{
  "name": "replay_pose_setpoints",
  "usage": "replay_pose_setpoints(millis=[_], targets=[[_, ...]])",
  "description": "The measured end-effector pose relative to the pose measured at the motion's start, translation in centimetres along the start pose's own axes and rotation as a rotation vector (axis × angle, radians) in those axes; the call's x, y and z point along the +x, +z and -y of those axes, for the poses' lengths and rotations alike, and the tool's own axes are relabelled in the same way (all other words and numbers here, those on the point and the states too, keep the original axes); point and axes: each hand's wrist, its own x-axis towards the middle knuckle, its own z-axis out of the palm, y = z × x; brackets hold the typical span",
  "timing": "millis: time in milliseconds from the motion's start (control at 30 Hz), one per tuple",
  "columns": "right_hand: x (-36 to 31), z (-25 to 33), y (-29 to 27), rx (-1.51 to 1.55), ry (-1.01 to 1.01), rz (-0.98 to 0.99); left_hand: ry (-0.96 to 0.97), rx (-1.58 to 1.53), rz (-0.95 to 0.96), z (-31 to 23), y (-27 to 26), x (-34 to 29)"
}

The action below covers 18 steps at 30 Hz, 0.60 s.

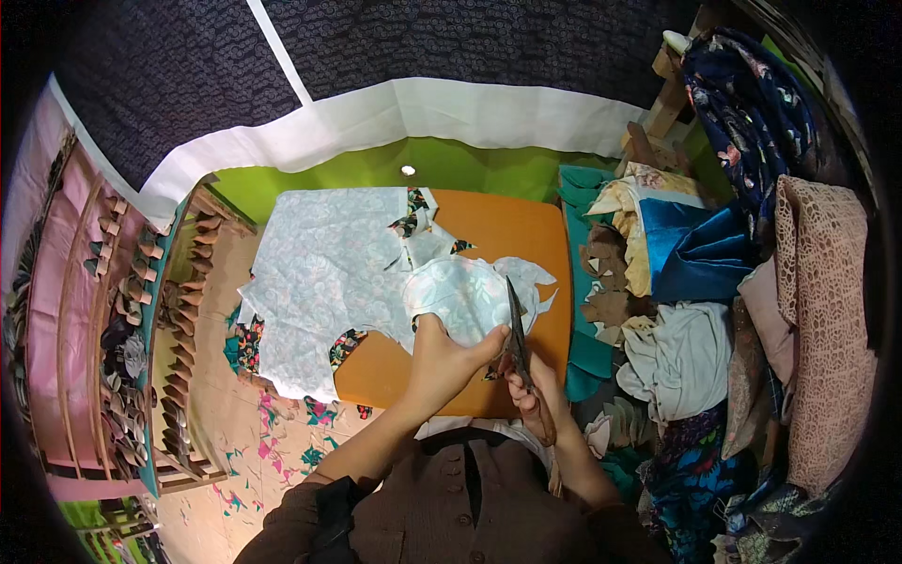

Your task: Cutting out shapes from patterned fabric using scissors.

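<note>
My left hand [443,368] grips the near edge of a pale, rounded fabric piece [453,289], thumb stretched along it toward the right. In my right hand [537,393] is a pair of dark, worn scissors [516,331], blades pointing away from me at the right part of that piece. Where exactly the blades meet the cloth is hard to see. A larger floral fabric sheet [319,263], pale side up, spreads over the left of the orange table [512,221]. Its dark floral face shows at a few turned edges, and its near edge has a curved cut-out.
On the right are heaped fabrics: a blue satin cloth [695,249], a white cloth [681,357] and a pink textured roll [822,329]. A wooden rack [174,348] with rows of brown pointed pieces stands left. Colourful scraps [268,437] litter the floor.
</note>
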Motion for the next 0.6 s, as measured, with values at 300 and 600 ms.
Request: replay_pose_setpoints(millis=[300, 600], targets=[[0.2, 1.4, 0.5, 0.180, 0.344, -0.040, -0.005, 0.046, 0.055, 1.6, -0.3, 0.4], [-0.1, -0.2, -0.6, -0.108, -0.041, -0.040, 0.050, 0.088, 0.162, 0.6, -0.7, 0.8]])
